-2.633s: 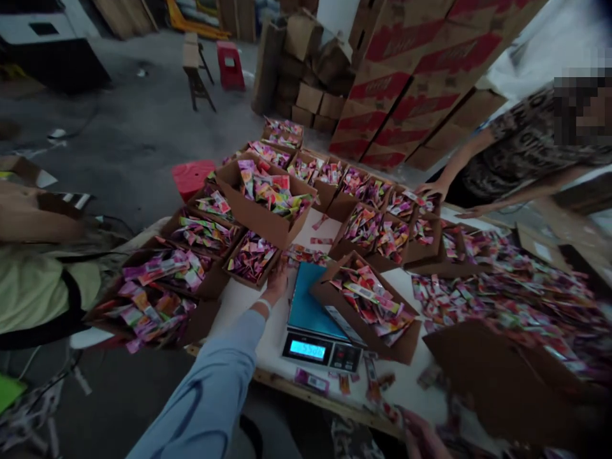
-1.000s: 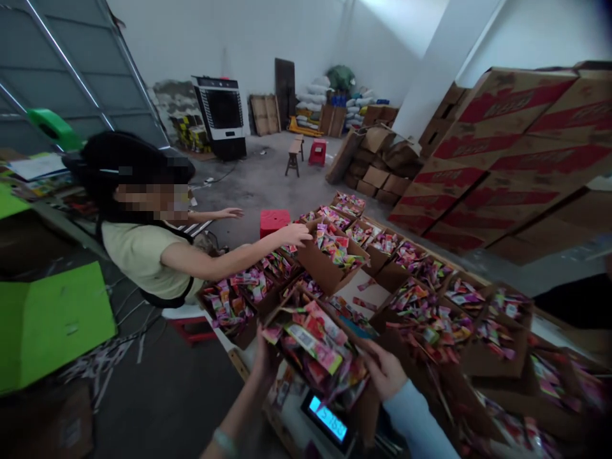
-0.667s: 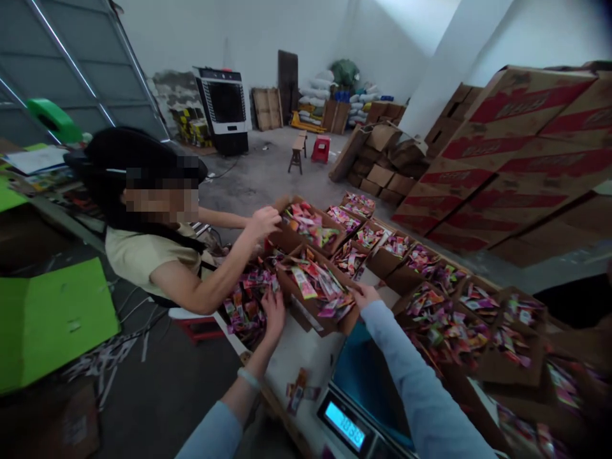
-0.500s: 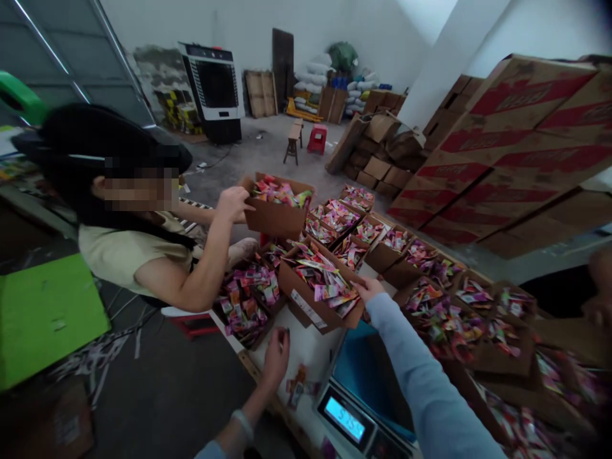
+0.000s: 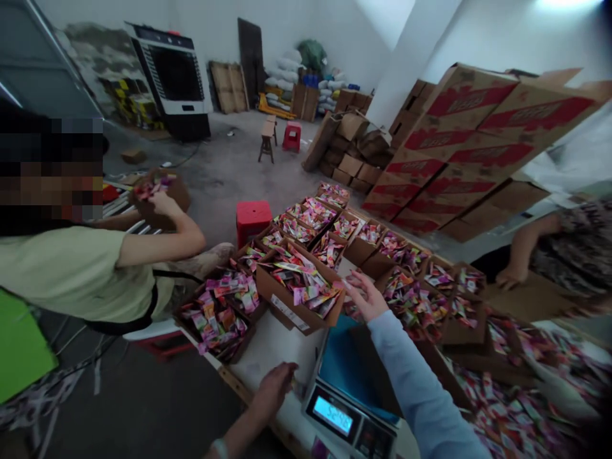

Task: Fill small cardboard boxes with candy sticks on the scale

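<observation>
My right hand [image 5: 367, 297] is open, its fingers apart beside the right edge of a cardboard box [image 5: 296, 315] filled with small colourful candy packets [image 5: 306, 275]. The box stands at the back edge of a digital scale [image 5: 333, 413] with a blue plate; I cannot tell whether it rests on it. My left hand [image 5: 276, 386] is low over the white table [image 5: 268, 347], left of the scale, fingers closed together. Something small shows at its fingertips, too blurred to name. Another packet-filled box [image 5: 220, 312] stands left of the middle box.
Several packet-filled boxes [image 5: 310, 217] line the table's far side and right. At left, a co-worker [image 5: 90, 268] holds a box [image 5: 165, 197]; another person's hand [image 5: 512, 275] rests on cardboard at right. A red stool [image 5: 253, 220] and stacked cartons [image 5: 444, 140] stand beyond.
My right hand has let go of the box edge. My left hand has moved to where small packets lay on the table. The left co-worker's box has moved left; the scale's digits differ.
</observation>
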Motion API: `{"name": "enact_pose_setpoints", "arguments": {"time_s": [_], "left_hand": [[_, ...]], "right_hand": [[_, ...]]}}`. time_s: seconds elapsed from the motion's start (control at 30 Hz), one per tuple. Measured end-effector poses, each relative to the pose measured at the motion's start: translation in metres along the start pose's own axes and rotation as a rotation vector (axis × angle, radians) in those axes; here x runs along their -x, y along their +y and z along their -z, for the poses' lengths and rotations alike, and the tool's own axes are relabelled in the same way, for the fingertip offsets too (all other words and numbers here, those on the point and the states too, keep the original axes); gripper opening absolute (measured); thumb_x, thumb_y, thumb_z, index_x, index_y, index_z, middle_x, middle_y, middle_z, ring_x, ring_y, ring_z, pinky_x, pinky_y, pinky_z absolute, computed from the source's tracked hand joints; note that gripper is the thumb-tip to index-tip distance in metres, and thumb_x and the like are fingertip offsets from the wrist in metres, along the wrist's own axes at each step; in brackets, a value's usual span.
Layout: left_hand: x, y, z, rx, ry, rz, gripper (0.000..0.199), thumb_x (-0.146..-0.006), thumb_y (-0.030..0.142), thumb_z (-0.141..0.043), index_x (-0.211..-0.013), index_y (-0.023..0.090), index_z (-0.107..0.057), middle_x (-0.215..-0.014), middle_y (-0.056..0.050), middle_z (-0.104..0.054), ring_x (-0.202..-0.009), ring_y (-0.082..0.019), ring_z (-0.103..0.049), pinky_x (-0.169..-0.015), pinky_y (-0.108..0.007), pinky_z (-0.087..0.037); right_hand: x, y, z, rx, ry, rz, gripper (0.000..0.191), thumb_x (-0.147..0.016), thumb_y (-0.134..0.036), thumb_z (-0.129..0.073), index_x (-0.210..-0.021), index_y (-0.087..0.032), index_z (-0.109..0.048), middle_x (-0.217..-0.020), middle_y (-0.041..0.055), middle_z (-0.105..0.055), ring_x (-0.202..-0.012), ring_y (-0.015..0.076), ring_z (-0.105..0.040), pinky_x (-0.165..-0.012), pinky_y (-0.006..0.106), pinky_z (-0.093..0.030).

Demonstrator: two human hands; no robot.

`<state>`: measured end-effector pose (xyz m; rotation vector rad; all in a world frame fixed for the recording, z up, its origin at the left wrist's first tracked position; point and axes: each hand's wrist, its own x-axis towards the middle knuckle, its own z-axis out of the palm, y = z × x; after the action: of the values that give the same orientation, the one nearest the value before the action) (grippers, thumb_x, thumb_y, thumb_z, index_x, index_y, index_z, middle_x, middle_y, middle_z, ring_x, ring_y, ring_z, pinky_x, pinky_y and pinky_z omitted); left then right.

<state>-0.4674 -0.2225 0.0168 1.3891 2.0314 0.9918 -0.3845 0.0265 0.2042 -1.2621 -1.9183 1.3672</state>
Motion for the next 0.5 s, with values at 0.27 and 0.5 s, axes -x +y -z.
{"name": "enact_pose_setpoints", "arguments": {"time_s": [0.27,0.5], "left_hand": [[-0.093,0.13,0.18,-0.296,0.526,-0.578,0.039,-0.08,0.022,-0.047,-0.118,0.027,-0.056,-0.111,-0.008,-0.057,-0.114,-0.024,-0.049,-0.101,-0.048,-0.035],[-0.135,0.152,0.169,-0.401,0.364,-0.552,0.062,-0.077,0.018,-0.047,-0.137,0.019,-0.03,-0.137,-0.012,-0.042,-0.128,-0.027,-0.037,-0.11,-0.055,-0.016]], "right_hand": [[0.107,0.042,0.09,-0.132,0.234,-0.042,0.065,-0.069,-0.058,-0.059,-0.12,-0.018,-0.05,-0.112,0.0127,-0.061,-0.062,0.0142,-0.065,-0.038,0.022,-0.05],[0.176,0.139,0.172,0.063,0.516,-0.19,0.059,-0.068,-0.061,-0.057,-0.11,-0.019,-0.058,-0.097,0.0104,-0.066,-0.059,0.0157,-0.063,-0.039,0.024,-0.049]]}}
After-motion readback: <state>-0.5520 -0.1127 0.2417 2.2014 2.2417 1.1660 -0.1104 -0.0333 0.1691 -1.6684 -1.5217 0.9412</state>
